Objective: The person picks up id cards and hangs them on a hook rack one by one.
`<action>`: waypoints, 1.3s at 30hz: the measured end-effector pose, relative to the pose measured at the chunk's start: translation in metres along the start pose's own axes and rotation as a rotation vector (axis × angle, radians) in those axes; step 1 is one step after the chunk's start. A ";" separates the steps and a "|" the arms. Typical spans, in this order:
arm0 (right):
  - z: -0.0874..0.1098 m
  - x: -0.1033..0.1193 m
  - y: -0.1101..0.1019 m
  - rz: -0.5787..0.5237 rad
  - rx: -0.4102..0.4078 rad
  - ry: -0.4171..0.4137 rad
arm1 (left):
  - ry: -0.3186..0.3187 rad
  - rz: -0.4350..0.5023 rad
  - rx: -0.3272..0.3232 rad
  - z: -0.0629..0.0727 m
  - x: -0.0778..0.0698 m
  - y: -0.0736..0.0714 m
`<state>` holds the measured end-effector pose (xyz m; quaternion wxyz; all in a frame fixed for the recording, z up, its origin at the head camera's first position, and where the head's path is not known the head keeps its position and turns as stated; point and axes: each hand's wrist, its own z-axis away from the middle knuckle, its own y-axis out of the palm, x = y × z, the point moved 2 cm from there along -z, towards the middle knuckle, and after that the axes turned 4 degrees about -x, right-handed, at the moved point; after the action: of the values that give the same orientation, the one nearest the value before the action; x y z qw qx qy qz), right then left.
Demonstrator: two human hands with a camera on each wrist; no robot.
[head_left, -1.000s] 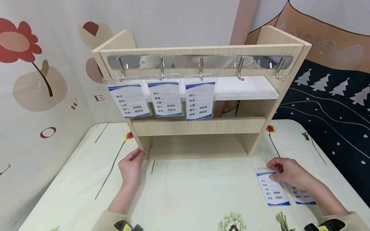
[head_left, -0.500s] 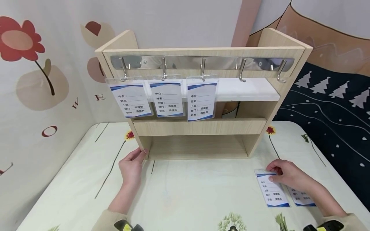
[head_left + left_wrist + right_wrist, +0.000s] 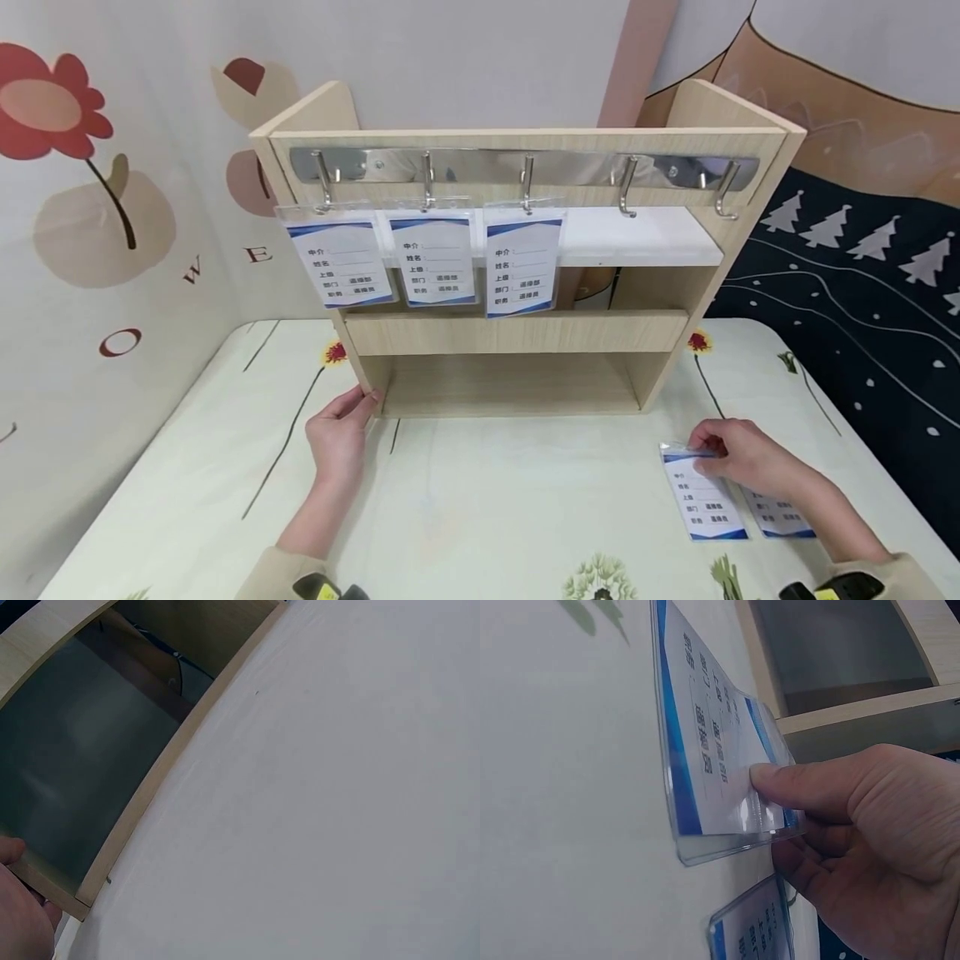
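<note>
My right hand (image 3: pixel 750 458) pinches the top end of a clear-sleeved name badge (image 3: pixel 705 500) with blue bands and printed lines. In the right wrist view, the thumb lies on the sleeve's face and the other fingers curl behind it; the badge (image 3: pixel 712 750) tilts over the white surface. A second badge (image 3: pixel 780 512) lies beside it, partly hidden by the hand. On the left, my left hand (image 3: pixel 337 437) grips the lower front corner of a pale wooden shelf (image 3: pixel 517 333), thumb on the inner side. Three similar badges (image 3: pixel 522 262) hang from its left and middle hooks.
A shiny metal rail (image 3: pixel 480 167) with several hooks runs across the shelf's upper front; its two right hooks carry no badge. A white ledge (image 3: pixel 637 237) sits behind the badges. A pale flowered cloth (image 3: pixel 480 500) covers the table, and patterned curtains (image 3: pixel 847 292) stand around it.
The head view has shifted slightly. My right hand and its badge have edged a little toward me and left; the left hand keeps its grip on the shelf corner.
</note>
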<state>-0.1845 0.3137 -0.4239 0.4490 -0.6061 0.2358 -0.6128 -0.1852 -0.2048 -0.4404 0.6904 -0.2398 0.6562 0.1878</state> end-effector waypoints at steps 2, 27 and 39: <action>0.000 0.001 0.001 -0.004 -0.003 0.002 | -0.001 -0.009 0.001 0.000 0.000 -0.001; 0.005 -0.012 0.008 -0.143 -0.159 -0.027 | -0.011 0.021 0.010 -0.001 -0.001 0.000; 0.005 -0.004 0.004 -0.142 -0.293 -0.052 | -0.006 0.024 0.007 0.000 -0.002 0.000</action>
<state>-0.1790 0.3163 -0.4280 0.3173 -0.6960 0.2673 -0.5861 -0.1851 -0.2046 -0.4386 0.6911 -0.2288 0.6575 0.1944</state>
